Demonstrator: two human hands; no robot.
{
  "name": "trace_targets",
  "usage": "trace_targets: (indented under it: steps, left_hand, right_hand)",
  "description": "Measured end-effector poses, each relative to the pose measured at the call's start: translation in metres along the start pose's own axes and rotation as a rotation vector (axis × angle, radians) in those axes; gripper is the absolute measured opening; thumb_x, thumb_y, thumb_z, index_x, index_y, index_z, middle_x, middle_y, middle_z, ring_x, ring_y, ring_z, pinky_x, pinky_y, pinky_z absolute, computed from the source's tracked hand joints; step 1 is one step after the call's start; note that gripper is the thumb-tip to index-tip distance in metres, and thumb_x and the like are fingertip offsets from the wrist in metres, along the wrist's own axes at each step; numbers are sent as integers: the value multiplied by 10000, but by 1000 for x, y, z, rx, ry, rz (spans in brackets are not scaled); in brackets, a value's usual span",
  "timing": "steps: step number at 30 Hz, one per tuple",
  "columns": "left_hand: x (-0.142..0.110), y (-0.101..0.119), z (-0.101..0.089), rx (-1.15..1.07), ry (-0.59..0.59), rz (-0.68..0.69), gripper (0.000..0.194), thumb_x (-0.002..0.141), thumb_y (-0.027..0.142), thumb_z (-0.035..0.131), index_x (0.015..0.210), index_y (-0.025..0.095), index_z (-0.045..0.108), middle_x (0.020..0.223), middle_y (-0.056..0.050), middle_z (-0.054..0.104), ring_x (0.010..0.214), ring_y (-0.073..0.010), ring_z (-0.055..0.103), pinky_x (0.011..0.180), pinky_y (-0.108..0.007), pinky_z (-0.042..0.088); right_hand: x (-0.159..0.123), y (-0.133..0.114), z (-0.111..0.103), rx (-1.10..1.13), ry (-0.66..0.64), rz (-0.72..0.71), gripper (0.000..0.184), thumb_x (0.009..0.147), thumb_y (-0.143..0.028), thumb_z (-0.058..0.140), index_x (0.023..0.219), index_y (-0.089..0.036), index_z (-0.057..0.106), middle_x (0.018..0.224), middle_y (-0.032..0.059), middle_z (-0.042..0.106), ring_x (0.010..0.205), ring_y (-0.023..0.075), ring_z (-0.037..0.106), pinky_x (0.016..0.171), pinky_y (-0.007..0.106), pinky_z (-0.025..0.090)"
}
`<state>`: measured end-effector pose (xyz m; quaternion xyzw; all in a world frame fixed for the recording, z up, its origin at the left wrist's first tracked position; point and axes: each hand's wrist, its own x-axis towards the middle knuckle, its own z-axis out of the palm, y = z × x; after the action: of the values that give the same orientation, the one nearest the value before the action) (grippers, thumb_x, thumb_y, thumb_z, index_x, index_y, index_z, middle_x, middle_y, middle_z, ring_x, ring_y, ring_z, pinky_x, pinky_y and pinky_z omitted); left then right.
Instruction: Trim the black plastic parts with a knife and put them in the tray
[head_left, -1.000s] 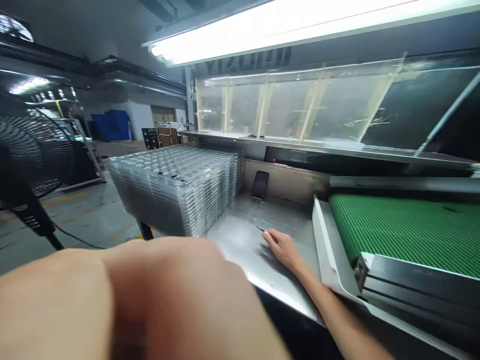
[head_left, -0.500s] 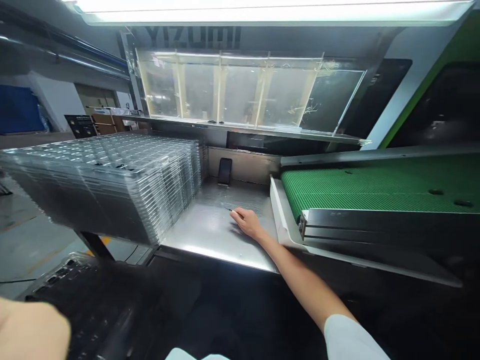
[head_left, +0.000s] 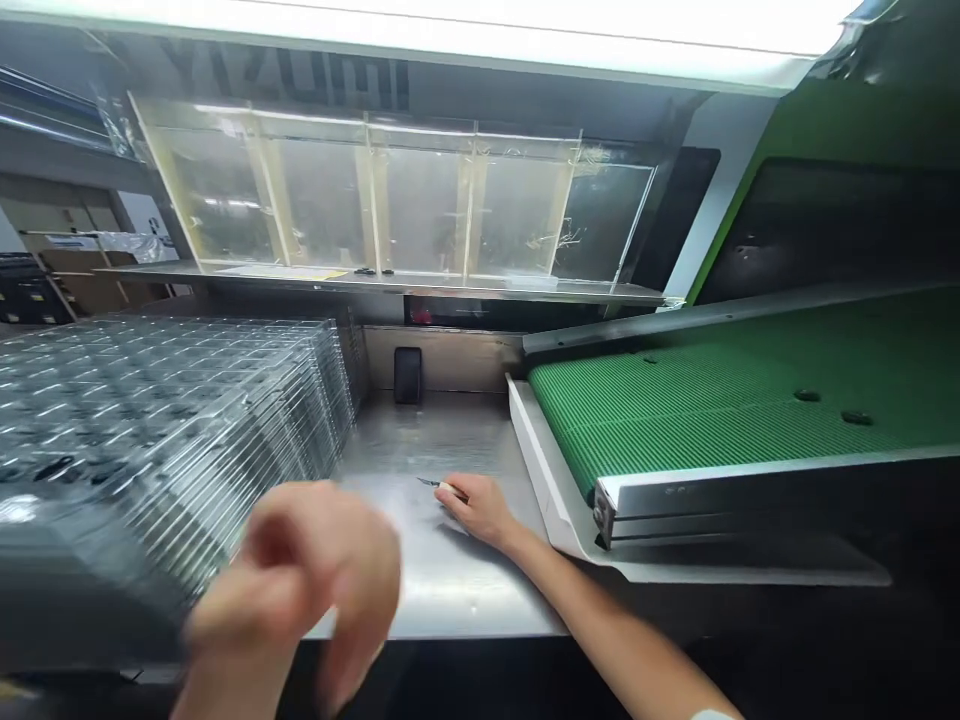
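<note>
My right hand rests low over the metal worktop, its fingers closed around the handle of a small craft knife. The thin pointed blade sticks out to the left. Closer to the camera, my left hand is raised in front of the worktop's left part, smeared by motion. Its fingers look bent, but whether anything is between them I cannot make out. Beside it on the left stands a tall stack of clear plastic trays, with a few small dark parts in the top one.
To the right, a green conveyor belt carries several small dark parts, with a white chute edge at its end. A black phone-like object leans on the back wall. Above runs a shelf with clear dividers and a bright lamp.
My left hand has come up from the lower left corner to before the worktop. The right hand still holds the knife over the worktop. The view has turned slightly right.
</note>
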<state>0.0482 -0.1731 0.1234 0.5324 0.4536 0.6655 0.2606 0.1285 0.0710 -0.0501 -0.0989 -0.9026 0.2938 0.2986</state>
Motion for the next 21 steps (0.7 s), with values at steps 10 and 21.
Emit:
trace_targets:
  steps: [10,21]
  left_hand:
    - [130,-162,5,-182,548,-66,302,794,526,727,776,230,673,513,28,515,480,-129,428,497,-281,347]
    - [109,-248,-11,480,461,-112,239,945,375,581,784,213,652,617,33,541,613,-131,484,652,-270,371]
  right_hand:
    - [7,13,-10,26,173,224,459,1031,-585,506,816,-207,653,672,-2,594,629,172,534,628,270,347]
    - [5,11,-9,82,183,215,474,1018,-615,521,827,-203,659,637,-27,532,561,151,498,580,256,364]
